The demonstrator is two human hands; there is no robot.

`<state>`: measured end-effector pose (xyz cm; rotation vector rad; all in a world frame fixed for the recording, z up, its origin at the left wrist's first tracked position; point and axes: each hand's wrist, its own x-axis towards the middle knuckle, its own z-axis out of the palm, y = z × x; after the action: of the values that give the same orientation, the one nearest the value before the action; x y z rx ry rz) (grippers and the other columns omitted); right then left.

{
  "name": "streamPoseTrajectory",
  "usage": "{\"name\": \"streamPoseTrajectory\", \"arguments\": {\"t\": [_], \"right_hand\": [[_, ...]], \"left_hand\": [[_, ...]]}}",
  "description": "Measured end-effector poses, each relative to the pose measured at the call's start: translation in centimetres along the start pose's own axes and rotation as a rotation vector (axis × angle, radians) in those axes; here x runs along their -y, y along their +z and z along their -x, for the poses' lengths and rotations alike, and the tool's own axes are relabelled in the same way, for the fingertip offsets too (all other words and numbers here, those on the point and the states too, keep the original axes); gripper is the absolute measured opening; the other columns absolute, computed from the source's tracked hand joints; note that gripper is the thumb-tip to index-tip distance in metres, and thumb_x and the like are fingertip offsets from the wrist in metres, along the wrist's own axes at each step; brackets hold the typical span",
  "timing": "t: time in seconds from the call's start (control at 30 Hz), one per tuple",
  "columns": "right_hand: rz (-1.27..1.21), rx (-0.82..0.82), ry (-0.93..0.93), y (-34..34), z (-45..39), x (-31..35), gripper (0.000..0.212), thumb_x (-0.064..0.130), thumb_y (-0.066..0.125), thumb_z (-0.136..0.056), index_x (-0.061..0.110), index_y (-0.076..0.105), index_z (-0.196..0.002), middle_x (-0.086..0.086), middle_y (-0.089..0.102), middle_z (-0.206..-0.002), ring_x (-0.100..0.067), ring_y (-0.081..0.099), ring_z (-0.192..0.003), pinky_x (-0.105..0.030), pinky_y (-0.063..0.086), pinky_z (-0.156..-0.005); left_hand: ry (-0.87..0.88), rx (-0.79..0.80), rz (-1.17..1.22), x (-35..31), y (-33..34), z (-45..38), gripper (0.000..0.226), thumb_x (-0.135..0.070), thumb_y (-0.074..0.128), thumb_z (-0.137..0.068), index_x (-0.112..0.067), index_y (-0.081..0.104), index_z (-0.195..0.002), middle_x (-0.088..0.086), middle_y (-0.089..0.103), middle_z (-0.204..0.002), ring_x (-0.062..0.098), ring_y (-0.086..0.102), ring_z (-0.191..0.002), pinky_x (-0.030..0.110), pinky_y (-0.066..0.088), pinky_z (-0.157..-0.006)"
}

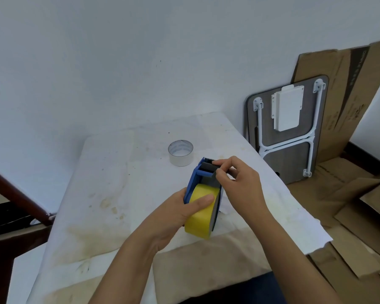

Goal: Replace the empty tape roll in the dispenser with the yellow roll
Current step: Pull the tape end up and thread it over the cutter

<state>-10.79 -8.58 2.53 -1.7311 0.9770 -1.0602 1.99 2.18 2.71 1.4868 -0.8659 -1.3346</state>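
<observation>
With the left hand (180, 207) clasping the blue plastic tape dispenser (203, 183) and its seated wide yellow tape roll (203, 212) above the white-covered table (119, 194), the right hand (239, 181) is pinching near the toothed cutter, risking nicked fingertips or tape sticking crooked.

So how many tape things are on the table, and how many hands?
Yellow roll: 1, sitting in the dispenser
Empty tape roll: 1, standing on the table
Blue dispenser: 1
Hands: 2, left hand and right hand
Total: 5
</observation>
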Motion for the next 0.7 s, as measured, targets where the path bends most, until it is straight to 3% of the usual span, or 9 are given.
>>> {"name": "streamPoseTrajectory", "arguments": {"t": [0.13,0.27,0.4,0.53,0.7], "right_hand": [[0.039,-0.027,-0.038,0.06,0.00,0.02,0.014,0.006,0.057,-0.086,0.012,0.054,-0.074,0.004,0.069,-0.100,-0.014,0.066,-0.095,-0.016,0.052,-0.068],[0.071,-0.039,-0.039,-0.13,-0.15,-0.29,0.011,0.004,0.057,-0.085,0.008,0.053,-0.075,0.001,0.067,-0.099,-0.020,0.065,-0.094,-0.031,0.056,-0.076],[0.084,-0.091,-0.043,-0.28,-0.37,-0.13,0.017,0.002,0.057,-0.084,0.014,0.051,-0.073,0.000,0.062,-0.101,-0.014,0.062,-0.094,-0.025,0.053,-0.081],[0.112,-0.068,-0.034,-0.37,-0.55,-0.16,0.011,0.004,0.059,-0.083,0.009,0.055,-0.075,0.000,0.062,-0.100,-0.013,0.061,-0.095,-0.022,0.052,-0.082],[0.350,0.042,-0.135,-0.66,-0.73,0.37,0.009,0.014,0.065,-0.084,0.015,0.062,-0.076,0.006,0.059,-0.101,-0.015,0.046,-0.097,-0.010,0.033,-0.072]], "left_hand": [[-0.009,0.028,0.020,-0.15,-0.29,0.27,0.048,-0.039,0.074,-0.076,-0.020,0.067,-0.120,0.008,0.076,-0.116,0.032,0.070,-0.110,0.049,0.052,-0.102],[-0.024,0.049,0.091,-0.17,-0.83,0.43,0.041,-0.030,0.071,-0.078,-0.015,0.070,-0.116,0.009,0.077,-0.115,0.024,0.072,-0.102,0.042,0.056,-0.097],[-0.034,0.051,0.129,0.03,-0.96,0.48,0.043,-0.027,0.071,-0.077,-0.012,0.068,-0.117,0.006,0.078,-0.111,0.022,0.073,-0.100,0.036,0.058,-0.091],[-0.056,0.055,0.106,0.19,-0.80,0.49,0.051,-0.028,0.073,-0.078,-0.010,0.066,-0.125,0.012,0.074,-0.120,0.031,0.069,-0.112,0.043,0.054,-0.099],[-0.046,0.048,0.043,-0.14,-0.71,0.64,0.028,-0.021,0.072,-0.086,-0.014,0.071,-0.113,-0.001,0.078,-0.095,0.014,0.073,-0.086,0.039,0.054,-0.095]]}}
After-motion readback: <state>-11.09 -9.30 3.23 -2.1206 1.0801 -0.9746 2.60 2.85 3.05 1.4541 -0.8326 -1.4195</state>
